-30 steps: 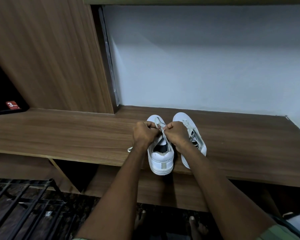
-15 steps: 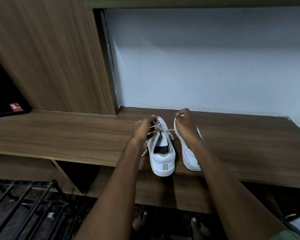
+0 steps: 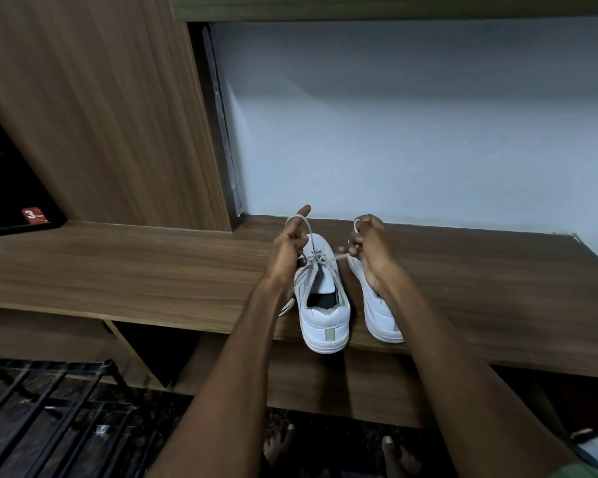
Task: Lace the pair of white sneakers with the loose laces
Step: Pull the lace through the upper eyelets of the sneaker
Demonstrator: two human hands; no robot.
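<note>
The left hand pinched one lace end, looped over its raised forefinger; the right hand gripped the other lace end, drawn taut from the eyelets. Between them stood the left sneaker, heel at the near edge of the wooden shelf. The right sneaker stood just beside it, on the right, partly hidden by the right wrist.

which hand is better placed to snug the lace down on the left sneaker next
Left, probably. The left hand holds a lace loop right above that sneaker; the right hand sits over the other sneaker.
</note>
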